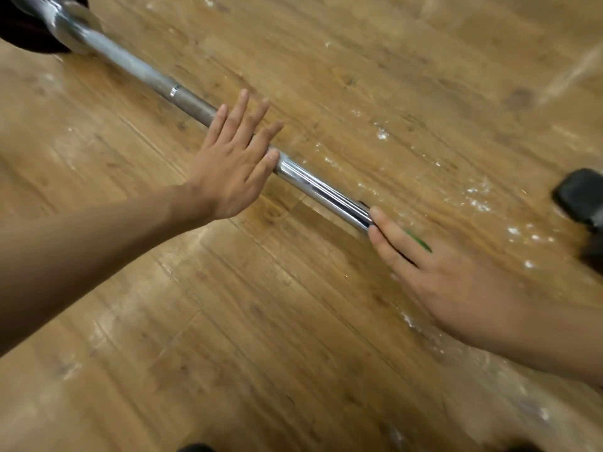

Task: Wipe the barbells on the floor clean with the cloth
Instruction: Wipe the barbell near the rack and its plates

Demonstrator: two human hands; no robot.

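Both hands on the barbell (323,190), which lies diagonally on the wood floor (261,321)

Left hand (228,171) is flat over the mid bar w/ fingers (243,109) straight & spread, thumb tip against the chrome, gripping nothing. Right hand (450,282) lies along the near end, fingers (388,223) stretched out on the bar, not curled afaict. A green sliver (419,243) pokes out beside them, can't tell what it is. Black plate (29,31) sits at the far end, top left. Blurry dark object (580,197) at the right edge.
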